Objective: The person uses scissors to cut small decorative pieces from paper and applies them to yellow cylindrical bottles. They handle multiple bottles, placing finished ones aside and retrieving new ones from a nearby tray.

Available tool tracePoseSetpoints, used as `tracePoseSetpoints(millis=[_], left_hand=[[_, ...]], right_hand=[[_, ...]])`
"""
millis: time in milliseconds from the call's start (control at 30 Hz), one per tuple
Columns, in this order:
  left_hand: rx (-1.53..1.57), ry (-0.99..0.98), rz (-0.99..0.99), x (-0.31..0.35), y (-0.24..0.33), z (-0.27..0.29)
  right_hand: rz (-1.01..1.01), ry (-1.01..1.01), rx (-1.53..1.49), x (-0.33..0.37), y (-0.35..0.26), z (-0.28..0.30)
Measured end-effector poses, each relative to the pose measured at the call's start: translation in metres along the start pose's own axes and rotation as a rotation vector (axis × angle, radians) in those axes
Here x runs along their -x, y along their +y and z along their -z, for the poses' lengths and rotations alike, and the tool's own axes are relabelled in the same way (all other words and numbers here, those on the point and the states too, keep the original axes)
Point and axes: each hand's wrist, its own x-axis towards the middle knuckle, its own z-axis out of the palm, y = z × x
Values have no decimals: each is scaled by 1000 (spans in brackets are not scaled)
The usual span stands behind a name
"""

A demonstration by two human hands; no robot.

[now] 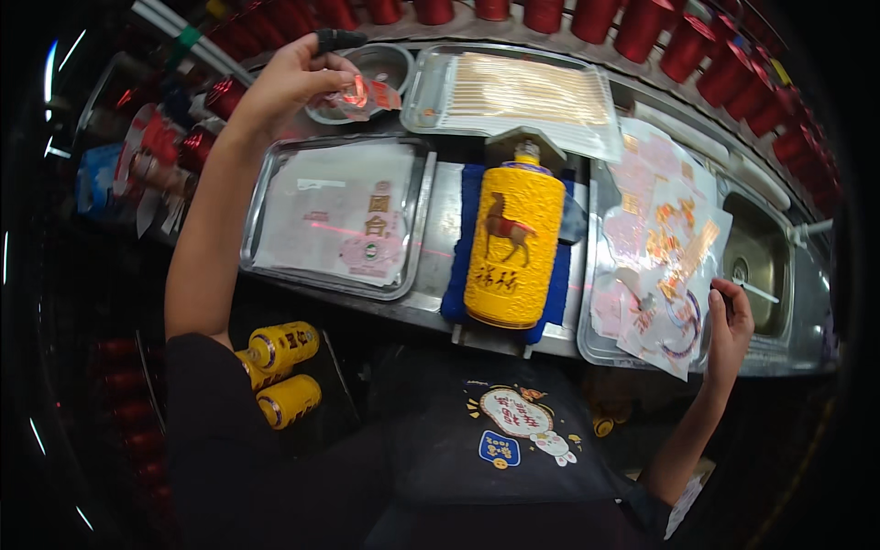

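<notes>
My left hand [307, 81], with a black cover on one finger, pinches a small clear decal piece [367, 97] with red print over a round metal bowl [390, 62]. At the right, my right hand [731, 325] has its thumb and fingers closed at the edge of a printed decal sheet [680, 302]. That sheet lies over other sheets in the right tray [600, 346]. Between my hands, a yellow embossed bottle [536, 206] with a brown horse picture lies on a blue cloth [456, 298], its neck against a metal rest [500, 147].
A left tray [417, 266] holds pale printed sheets. Behind, another tray [426, 87] carries rows of thin sticks. A metal sink [761, 252] stands at the right. Red cylinders [646, 27] line the back. Several yellow bottles [289, 401] sit below the counter at left.
</notes>
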Motion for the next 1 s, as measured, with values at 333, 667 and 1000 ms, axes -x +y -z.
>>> tracePoseSetpoints(millis=[333,667,1000], left_hand=[[81,151,233,54,-67,28],[-367,311,737,101,-202,47],[-913,250,569,115,-169,33]], right_hand=[[654,-502,205,-7,-180,-143],[957,-981,564,-13,-233,-297],[1205,-1214,825,29,-203,-440]])
